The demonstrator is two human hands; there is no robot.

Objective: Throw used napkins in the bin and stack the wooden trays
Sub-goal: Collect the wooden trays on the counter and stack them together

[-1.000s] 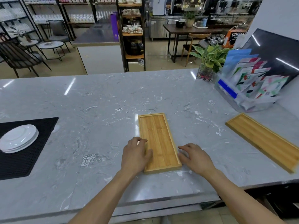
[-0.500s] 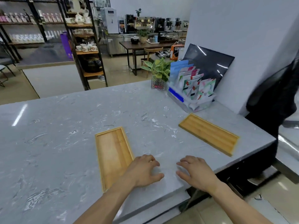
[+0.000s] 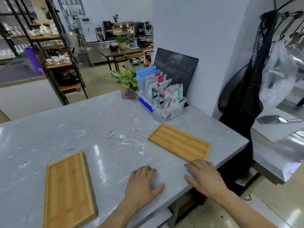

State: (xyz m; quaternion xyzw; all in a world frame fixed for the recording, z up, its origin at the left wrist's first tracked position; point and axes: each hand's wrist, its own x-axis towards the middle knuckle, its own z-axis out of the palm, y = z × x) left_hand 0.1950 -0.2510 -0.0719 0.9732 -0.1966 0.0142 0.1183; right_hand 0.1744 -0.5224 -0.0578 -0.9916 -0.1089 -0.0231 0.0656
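Observation:
Two empty wooden trays lie on the grey marble counter [image 3: 98, 129]. One tray [image 3: 68, 189] is at the near left; the other tray [image 3: 179, 142] lies toward the counter's right corner. My left hand [image 3: 142, 183] rests flat on the counter between them, fingers apart, holding nothing. My right hand [image 3: 204, 176] hovers open just in front of the right tray's near corner, close to the counter edge. No napkin or bin is in view.
A clear box of colourful packets [image 3: 162, 99] and a small potted plant [image 3: 128, 83] stand behind the right tray, with a dark panel [image 3: 176, 69] leaning on the wall. A black garment [image 3: 246, 89] hangs right of the counter's corner.
Both hands left the first tray and moved right along the counter. The view swung right, so that tray now lies at the left and the second tray is close to my right hand.

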